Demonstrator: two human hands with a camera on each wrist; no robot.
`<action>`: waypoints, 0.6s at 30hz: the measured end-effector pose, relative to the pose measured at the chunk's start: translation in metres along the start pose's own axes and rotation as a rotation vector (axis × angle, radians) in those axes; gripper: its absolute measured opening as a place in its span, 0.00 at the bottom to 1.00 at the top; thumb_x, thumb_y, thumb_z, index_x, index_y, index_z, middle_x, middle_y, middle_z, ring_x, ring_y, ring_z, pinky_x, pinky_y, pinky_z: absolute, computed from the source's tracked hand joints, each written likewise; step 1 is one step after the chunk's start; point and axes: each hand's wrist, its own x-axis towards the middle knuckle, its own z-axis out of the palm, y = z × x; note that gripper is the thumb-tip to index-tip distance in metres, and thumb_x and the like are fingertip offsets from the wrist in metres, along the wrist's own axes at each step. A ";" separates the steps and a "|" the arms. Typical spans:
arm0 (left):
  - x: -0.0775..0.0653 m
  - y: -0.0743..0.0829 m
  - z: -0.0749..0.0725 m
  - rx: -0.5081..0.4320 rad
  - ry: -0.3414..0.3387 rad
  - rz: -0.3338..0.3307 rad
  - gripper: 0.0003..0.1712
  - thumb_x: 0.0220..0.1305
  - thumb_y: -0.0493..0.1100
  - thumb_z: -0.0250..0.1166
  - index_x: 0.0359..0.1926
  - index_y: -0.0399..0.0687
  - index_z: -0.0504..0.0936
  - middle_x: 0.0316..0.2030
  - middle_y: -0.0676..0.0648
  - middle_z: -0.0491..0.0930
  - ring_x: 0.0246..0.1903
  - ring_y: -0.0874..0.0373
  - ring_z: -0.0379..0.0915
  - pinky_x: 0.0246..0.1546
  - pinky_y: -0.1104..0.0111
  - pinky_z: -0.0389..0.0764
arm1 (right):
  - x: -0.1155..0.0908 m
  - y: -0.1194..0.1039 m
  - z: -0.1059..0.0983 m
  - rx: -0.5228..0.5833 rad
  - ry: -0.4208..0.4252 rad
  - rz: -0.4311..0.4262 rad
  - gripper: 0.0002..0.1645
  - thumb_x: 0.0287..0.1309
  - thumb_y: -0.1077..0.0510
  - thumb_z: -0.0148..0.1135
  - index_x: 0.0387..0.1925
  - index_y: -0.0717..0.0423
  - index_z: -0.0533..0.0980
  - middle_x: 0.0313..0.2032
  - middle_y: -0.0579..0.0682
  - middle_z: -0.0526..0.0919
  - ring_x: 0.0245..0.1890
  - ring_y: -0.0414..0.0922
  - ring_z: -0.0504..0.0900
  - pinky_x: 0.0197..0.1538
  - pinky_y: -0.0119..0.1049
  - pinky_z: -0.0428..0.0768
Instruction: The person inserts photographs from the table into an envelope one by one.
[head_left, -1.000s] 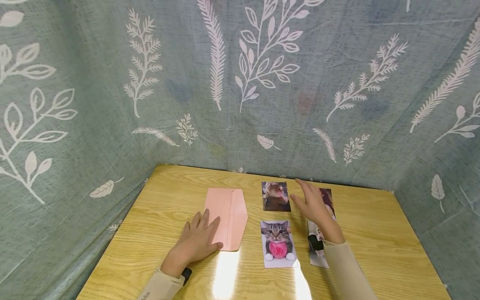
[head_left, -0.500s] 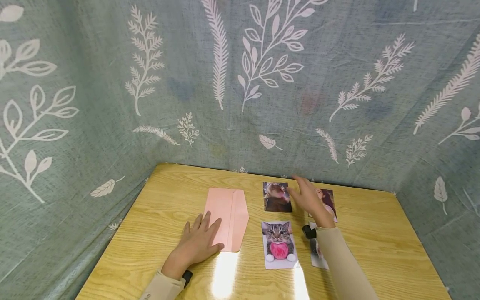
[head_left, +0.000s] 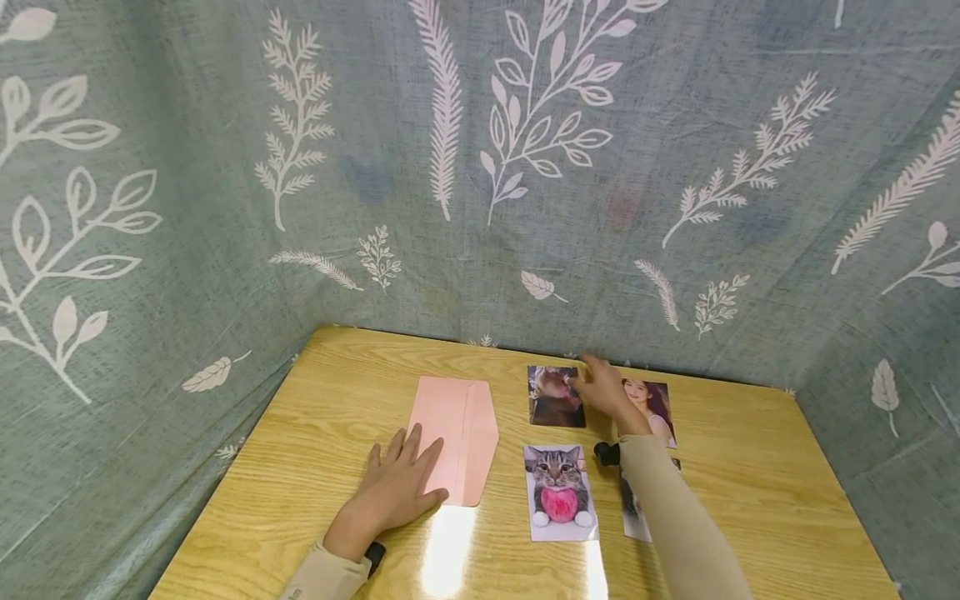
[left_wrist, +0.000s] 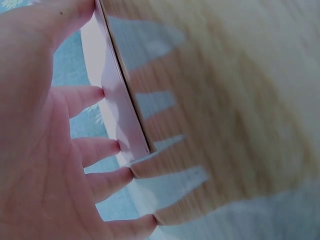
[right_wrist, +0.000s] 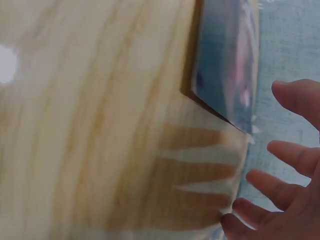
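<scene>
My left hand (head_left: 393, 483) rests with spread fingers on the near left part of a pink envelope (head_left: 467, 417), whose pointed flap faces right. The left wrist view shows the fingertips (left_wrist: 111, 145) down along the envelope's edge. At the back of the table, my right hand (head_left: 606, 393) reaches to the right side of a dark photo card (head_left: 555, 410), thumb overlapping its edge in the head view. From the right wrist, those fingers (right_wrist: 280, 190) are spread and loosely bent, apart from the glossy card (right_wrist: 220, 60), with nothing held between them.
A cat photo card (head_left: 558, 492) lies in front of the dark one. To the right are a card showing a long-haired person (head_left: 658, 408) and another card (head_left: 633, 518), partly hidden by the right sleeve (head_left: 678, 517). A patterned curtain (head_left: 480, 283) borders the wooden table (head_left: 757, 483).
My right hand has moved left toward the dark card, its thumb now over the card's edge, uncovering more of the long-haired person's card. My left hand has stayed on the envelope.
</scene>
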 end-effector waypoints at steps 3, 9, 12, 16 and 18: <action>0.000 -0.001 0.000 0.001 -0.001 -0.002 0.45 0.67 0.68 0.59 0.78 0.55 0.59 0.76 0.34 0.46 0.73 0.31 0.41 0.62 0.28 0.49 | 0.004 0.001 0.005 -0.054 0.003 -0.013 0.37 0.64 0.54 0.63 0.67 0.73 0.66 0.62 0.75 0.70 0.63 0.72 0.65 0.65 0.66 0.60; 0.000 0.000 -0.001 0.002 -0.014 -0.009 0.46 0.67 0.68 0.58 0.78 0.56 0.58 0.77 0.34 0.45 0.74 0.32 0.40 0.62 0.28 0.48 | 0.004 -0.001 0.007 -0.126 -0.049 0.042 0.40 0.64 0.49 0.63 0.69 0.69 0.65 0.65 0.74 0.65 0.66 0.74 0.59 0.66 0.67 0.56; 0.001 0.000 -0.001 0.004 -0.017 -0.007 0.46 0.67 0.68 0.58 0.78 0.56 0.58 0.77 0.34 0.45 0.74 0.32 0.39 0.63 0.28 0.48 | 0.003 -0.002 0.008 -0.152 -0.062 0.071 0.39 0.64 0.48 0.64 0.68 0.66 0.67 0.66 0.75 0.63 0.66 0.75 0.58 0.65 0.68 0.57; 0.000 0.000 -0.001 0.008 -0.010 -0.003 0.46 0.67 0.68 0.59 0.78 0.55 0.58 0.77 0.34 0.46 0.74 0.31 0.40 0.62 0.28 0.48 | 0.003 -0.002 0.009 -0.168 -0.048 0.068 0.37 0.64 0.48 0.65 0.66 0.65 0.70 0.65 0.75 0.64 0.65 0.75 0.60 0.64 0.68 0.59; -0.001 0.000 -0.001 0.007 -0.004 -0.001 0.46 0.67 0.68 0.59 0.78 0.54 0.59 0.76 0.34 0.46 0.74 0.31 0.41 0.62 0.28 0.48 | 0.003 -0.001 0.010 -0.157 -0.039 0.070 0.37 0.62 0.48 0.66 0.65 0.65 0.71 0.65 0.74 0.65 0.65 0.74 0.60 0.64 0.68 0.59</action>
